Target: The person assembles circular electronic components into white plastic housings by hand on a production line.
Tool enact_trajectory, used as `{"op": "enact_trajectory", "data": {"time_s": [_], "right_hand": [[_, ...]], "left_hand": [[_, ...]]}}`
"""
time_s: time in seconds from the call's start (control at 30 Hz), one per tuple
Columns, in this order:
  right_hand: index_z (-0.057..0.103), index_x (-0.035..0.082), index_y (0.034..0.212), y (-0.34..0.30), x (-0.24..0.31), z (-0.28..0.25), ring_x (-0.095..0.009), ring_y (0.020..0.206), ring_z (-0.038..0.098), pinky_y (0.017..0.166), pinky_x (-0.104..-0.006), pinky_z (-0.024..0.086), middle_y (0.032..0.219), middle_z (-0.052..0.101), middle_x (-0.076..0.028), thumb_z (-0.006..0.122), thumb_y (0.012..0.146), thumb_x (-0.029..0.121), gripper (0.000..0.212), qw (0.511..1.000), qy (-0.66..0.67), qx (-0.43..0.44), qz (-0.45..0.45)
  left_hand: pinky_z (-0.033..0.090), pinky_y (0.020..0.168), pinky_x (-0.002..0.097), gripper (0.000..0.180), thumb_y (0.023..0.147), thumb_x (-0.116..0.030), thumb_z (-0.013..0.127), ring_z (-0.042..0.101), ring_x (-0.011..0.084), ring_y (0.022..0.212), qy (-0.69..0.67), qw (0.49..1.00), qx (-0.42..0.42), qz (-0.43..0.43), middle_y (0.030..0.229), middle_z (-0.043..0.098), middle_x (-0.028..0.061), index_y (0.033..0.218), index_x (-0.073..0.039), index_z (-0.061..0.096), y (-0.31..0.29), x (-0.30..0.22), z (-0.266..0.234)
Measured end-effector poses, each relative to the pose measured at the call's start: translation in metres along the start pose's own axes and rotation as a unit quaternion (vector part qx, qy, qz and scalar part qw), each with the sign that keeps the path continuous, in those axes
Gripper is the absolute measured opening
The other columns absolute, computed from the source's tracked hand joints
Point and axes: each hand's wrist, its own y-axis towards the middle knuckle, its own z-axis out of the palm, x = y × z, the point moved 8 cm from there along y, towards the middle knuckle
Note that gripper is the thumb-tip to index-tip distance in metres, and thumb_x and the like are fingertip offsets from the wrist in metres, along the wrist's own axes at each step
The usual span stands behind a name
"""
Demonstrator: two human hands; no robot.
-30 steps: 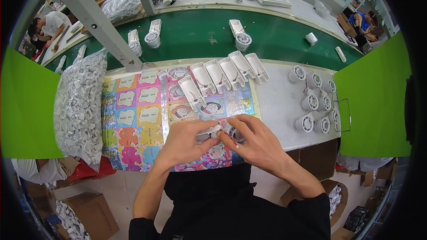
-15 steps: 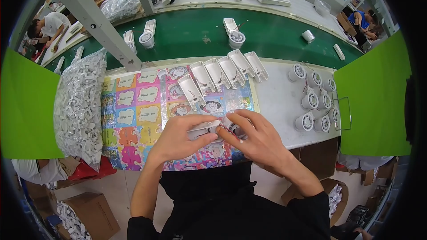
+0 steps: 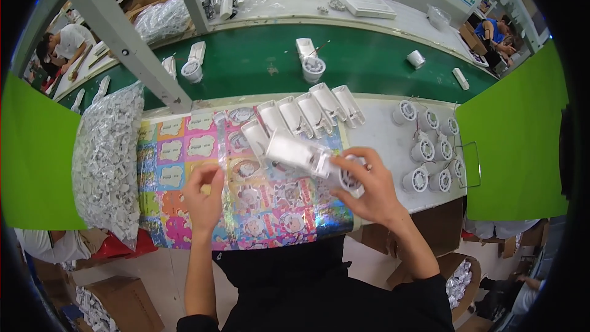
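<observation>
My right hand (image 3: 376,192) grips a white spotlight, its round lamp head (image 3: 351,178) under my fingers. The head's long white housing (image 3: 295,150) is joined to it and points left, smeared by motion over the colourful mat (image 3: 255,193). My left hand (image 3: 204,200) is off to the left above the mat, fingers loosely curled and no object visible in it. Just beyond the held light, several open white housings (image 3: 313,114) with thin wires lie in a slanted row.
Several round lamp heads (image 3: 423,150) stand on the white tabletop at right. A bulging clear bag of small white parts (image 3: 107,166) sits at left beside a grey metal post (image 3: 126,52). Lamp parts rest on the green belt (image 3: 258,55) at the back.
My left hand has let go of the white housing and drawn back left. The spotlight, now in my right hand alone, has turned over and swung up and away from me.
</observation>
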Motion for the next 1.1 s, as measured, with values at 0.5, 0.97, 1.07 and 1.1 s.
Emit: {"op": "enact_trajectory", "data": {"time_s": [0.5,0.97,1.07,1.1], "right_hand": [[0.052,0.016,0.147,0.156,-0.273,0.003,-0.045,0.129,0.052,0.105,-0.0466,0.05,0.139,0.046,-0.029,0.088,0.077,0.032,0.081,0.942,-0.1,-0.092,0.307],[0.062,0.004,0.125,0.05,-0.233,-0.073,-0.036,0.116,0.062,0.095,-0.0469,0.051,0.116,0.065,-0.02,0.082,0.082,0.045,0.063,0.837,-0.457,0.029,0.3],[0.064,0.004,0.118,0.041,-0.22,-0.07,-0.039,0.113,0.063,0.096,-0.0478,0.05,0.119,0.063,-0.02,0.081,0.083,0.044,0.056,0.856,-0.419,0.009,0.302],[0.064,0.004,0.117,0.039,-0.209,-0.068,-0.039,0.113,0.062,0.096,-0.0478,0.049,0.118,0.062,-0.02,0.082,0.082,0.04,0.053,0.872,-0.39,-0.007,0.297]], "left_hand": [[0.043,0.07,0.0442,0.006,0.087,-0.008,0.067,0.056,0.0322,0.074,0.332,0.93,0.033,0.156,0.078,0.057,0.0106,0.09,-0.004,0.064,-0.021,0.025,0.02],[0.05,0.098,0.0478,0.049,0.081,-0.005,0.075,0.058,0.0414,0.12,0.343,0.899,0.138,0.234,0.134,0.057,0.0228,0.128,-0.01,0.065,0.02,-0.01,0.07],[0.045,0.105,0.0497,0.035,0.076,-0.007,0.075,0.055,0.0392,0.126,0.36,0.874,0.145,0.293,0.137,0.057,0.0213,0.11,-0.008,0.072,0.03,-0.02,0.081],[0.044,0.106,0.05,0.028,0.074,-0.007,0.075,0.054,0.0381,0.128,0.374,0.853,0.155,0.328,0.137,0.057,0.0204,0.102,-0.008,0.074,0.028,-0.025,0.083]]}}
